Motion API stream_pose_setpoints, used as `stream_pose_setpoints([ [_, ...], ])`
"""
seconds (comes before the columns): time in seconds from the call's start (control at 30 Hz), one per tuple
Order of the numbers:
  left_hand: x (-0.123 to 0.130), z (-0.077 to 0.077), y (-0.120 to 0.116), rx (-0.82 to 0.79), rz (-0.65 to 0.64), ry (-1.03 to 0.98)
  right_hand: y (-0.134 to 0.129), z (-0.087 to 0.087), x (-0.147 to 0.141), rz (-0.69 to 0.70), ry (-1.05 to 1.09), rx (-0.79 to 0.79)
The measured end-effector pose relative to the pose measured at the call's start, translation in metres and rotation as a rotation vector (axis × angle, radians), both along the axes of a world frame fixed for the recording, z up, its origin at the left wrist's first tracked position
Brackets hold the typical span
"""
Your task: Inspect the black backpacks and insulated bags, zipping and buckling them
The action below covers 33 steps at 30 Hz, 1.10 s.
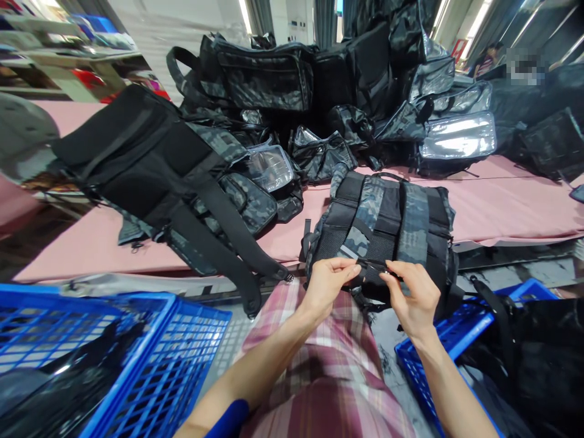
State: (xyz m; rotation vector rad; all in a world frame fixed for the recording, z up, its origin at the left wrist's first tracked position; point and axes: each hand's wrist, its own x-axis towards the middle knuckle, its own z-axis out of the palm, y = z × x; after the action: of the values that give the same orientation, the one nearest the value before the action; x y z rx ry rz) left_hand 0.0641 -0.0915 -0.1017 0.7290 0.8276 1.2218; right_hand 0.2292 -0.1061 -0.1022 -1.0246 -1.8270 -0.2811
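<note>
A black and grey camouflage backpack (385, 225) lies at the table's near edge, with its shoulder straps facing up. Over its lower part, my left hand (331, 280) pinches one end of a thin black strap (371, 266) between thumb and fingertips. The other end is pinched by my right hand (413, 292), a short way to the right. Any small buckle on this strap is too fine to make out. A camouflage shoulder strap (416, 222) runs down the pack's right side.
A larger black backpack (150, 158) with long straps lies to the left. Several camouflage bags (269, 76) are piled behind on the pink tabletop (524, 207). Blue crates (182, 353) holding dark items flank me, the right-hand crate (413, 365) being close to my forearm. A person (486, 59) is far back right.
</note>
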Motion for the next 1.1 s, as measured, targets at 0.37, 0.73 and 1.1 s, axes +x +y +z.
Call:
stream_pose_setpoints([
  [0.37,0.004,0.000,0.001,0.009,-0.025,0.073,-0.001,0.000,0.002,-0.124,-0.261,0.126],
  [0.73,0.004,-0.003,0.000,0.103,0.011,0.190,-0.001,-0.002,0.006,0.007,0.047,-0.123],
  [1.1,0.014,-0.009,-0.010,0.615,0.130,0.569,0.001,0.002,-0.012,0.169,0.370,-0.480],
])
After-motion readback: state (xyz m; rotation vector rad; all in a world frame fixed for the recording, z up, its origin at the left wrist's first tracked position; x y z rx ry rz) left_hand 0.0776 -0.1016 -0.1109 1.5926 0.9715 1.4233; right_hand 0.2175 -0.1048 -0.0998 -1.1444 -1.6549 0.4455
